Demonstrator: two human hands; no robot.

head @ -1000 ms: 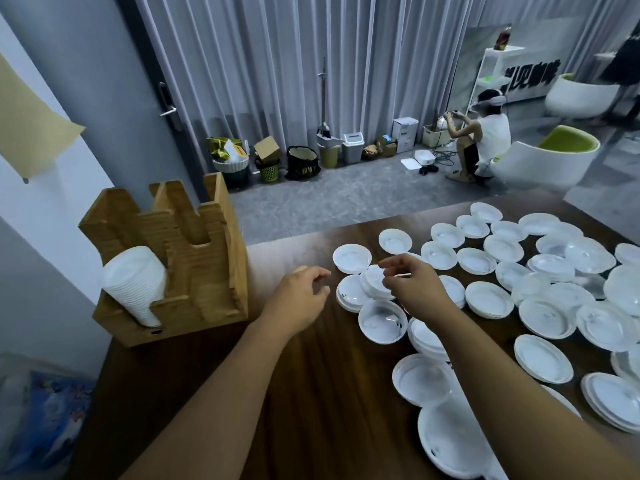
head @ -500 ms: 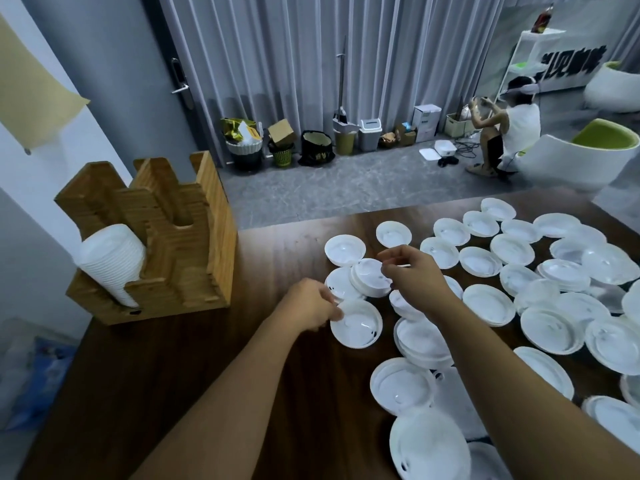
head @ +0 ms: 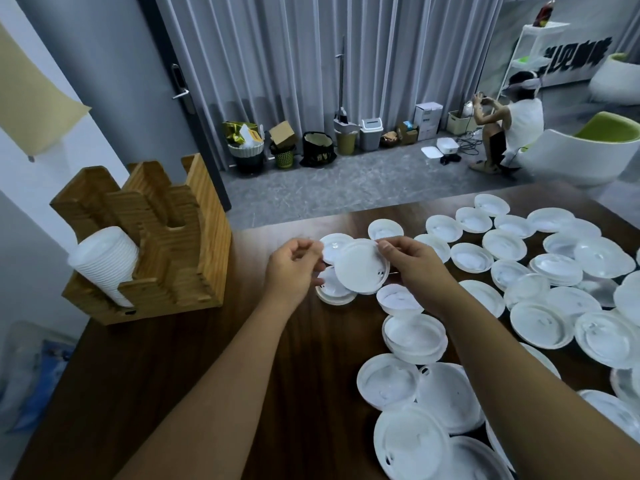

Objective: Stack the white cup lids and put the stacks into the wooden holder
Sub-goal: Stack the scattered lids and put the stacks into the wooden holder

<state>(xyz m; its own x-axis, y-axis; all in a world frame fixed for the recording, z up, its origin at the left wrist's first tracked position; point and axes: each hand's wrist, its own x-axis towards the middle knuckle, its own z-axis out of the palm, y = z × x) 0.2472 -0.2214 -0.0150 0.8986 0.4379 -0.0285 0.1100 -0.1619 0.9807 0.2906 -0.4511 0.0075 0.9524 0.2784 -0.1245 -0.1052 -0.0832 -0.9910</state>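
Indoors, a dark wood-grain tabletop (head: 194, 393) before grey pleated curtains (head: 311, 64) is strewn with round white plastic cup lids (head: 540, 320). One smooth lid (head: 360, 266) is pinched between left hand (head: 294, 271) and right hand (head: 419, 268) fingers. A ribbed lid stack (head: 104, 261) is held in the slotted wooden holder (head: 180, 251).

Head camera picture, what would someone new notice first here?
Probably the white lid held up at centre, the right hand pinching its far edge while the left hand grips beside it. Next, the loose lids scattered over the right of the dark table. At left, a wooden holder already cradles one lid stack.
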